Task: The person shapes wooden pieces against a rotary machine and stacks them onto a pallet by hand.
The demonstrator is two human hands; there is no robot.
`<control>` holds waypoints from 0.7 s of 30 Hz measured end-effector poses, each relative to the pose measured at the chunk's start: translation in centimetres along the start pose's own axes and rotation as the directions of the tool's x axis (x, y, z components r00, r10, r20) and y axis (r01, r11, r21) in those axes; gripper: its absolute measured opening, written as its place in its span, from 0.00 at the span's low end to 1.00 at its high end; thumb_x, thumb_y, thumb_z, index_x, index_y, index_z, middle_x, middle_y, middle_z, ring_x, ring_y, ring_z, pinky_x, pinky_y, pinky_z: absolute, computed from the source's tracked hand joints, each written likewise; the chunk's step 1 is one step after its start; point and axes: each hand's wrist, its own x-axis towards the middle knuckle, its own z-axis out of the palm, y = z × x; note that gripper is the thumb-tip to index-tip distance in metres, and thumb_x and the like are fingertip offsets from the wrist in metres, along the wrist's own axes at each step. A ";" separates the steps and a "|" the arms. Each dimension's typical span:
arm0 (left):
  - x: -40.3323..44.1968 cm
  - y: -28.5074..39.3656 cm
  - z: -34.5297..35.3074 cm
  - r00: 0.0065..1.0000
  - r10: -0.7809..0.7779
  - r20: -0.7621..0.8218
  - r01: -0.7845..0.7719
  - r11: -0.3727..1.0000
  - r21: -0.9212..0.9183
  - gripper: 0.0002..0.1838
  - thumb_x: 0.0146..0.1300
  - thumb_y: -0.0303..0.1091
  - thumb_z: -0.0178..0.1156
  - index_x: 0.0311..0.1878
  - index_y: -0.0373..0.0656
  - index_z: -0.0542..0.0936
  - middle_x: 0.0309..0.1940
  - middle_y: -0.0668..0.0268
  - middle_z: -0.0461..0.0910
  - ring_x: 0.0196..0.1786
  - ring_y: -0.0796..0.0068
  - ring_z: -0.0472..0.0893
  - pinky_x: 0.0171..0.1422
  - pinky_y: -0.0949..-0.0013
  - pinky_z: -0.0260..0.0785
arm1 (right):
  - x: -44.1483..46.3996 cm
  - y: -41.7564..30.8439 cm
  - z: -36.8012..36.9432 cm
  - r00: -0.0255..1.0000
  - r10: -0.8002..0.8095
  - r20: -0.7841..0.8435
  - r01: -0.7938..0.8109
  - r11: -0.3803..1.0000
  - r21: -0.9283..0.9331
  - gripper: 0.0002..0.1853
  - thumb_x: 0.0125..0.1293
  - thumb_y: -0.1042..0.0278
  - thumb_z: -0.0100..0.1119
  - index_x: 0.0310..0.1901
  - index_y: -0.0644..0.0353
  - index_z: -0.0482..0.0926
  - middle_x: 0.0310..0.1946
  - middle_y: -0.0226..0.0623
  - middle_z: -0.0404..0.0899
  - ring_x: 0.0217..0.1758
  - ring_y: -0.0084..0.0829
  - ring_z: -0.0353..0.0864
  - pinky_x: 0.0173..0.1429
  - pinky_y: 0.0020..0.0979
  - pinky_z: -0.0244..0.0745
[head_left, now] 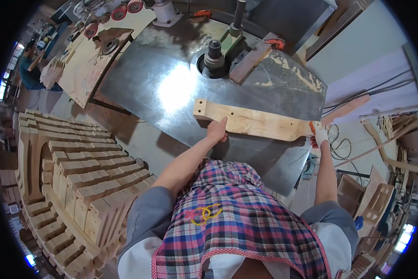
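A long pale wooden piece point(258, 122) with several dark holes lies across the metal machine table point(139, 69), near its front edge. My left hand point(217, 130) grips its near edge toward the left end, thumb on top. At the right end, my right hand point(319, 136), in a white and orange glove, is closed around the narrow tip. Beyond the wood, a dark upright spindle point(214, 58) rises from a round opening in the table. A wooden fence block point(250, 63) stands to the right of the spindle, apart from the piece.
Stacked shaped wooden parts point(102, 186) fill the left side. A plywood-topped bench point(86, 69) stands at the upper left, with a person point(28, 69) beyond it. Cables point(344, 149) hang and loop at the right, near curved wooden offcuts point(376, 200).
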 end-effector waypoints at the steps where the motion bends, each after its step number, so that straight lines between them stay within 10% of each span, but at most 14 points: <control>1: 0.6 0.9 0.7 1.000 0.000 0.000 0.000 1.000 -0.007 0.30 0.68 0.50 0.47 0.31 0.25 0.76 0.17 0.56 0.75 0.11 0.64 0.72 0.14 0.67 0.67 | 1.2 -0.4 -0.3 1.000 -0.012 -0.018 0.012 1.000 0.018 0.32 0.59 0.30 0.50 0.26 0.59 0.73 0.15 0.37 0.72 0.10 0.33 0.67 0.14 0.34 0.61; 16: 8.1 9.5 6.3 0.997 -0.061 -0.043 0.057 0.994 -0.097 0.30 0.70 0.52 0.46 0.33 0.27 0.74 0.19 0.57 0.74 0.12 0.67 0.70 0.14 0.67 0.65 | 12.7 -8.6 -2.8 0.999 -0.014 -0.039 0.016 0.998 0.064 0.30 0.58 0.34 0.52 0.26 0.61 0.75 0.16 0.40 0.73 0.12 0.36 0.68 0.15 0.37 0.62; 21: 8.4 9.1 6.0 0.998 -0.037 -0.049 0.034 0.998 -0.059 0.31 0.70 0.52 0.45 0.30 0.26 0.76 0.18 0.55 0.76 0.11 0.62 0.71 0.14 0.63 0.64 | 16.9 -4.5 -3.2 0.965 -0.235 -0.117 0.218 0.966 -0.143 0.36 0.57 0.29 0.53 0.25 0.64 0.75 0.15 0.39 0.71 0.12 0.34 0.67 0.15 0.36 0.63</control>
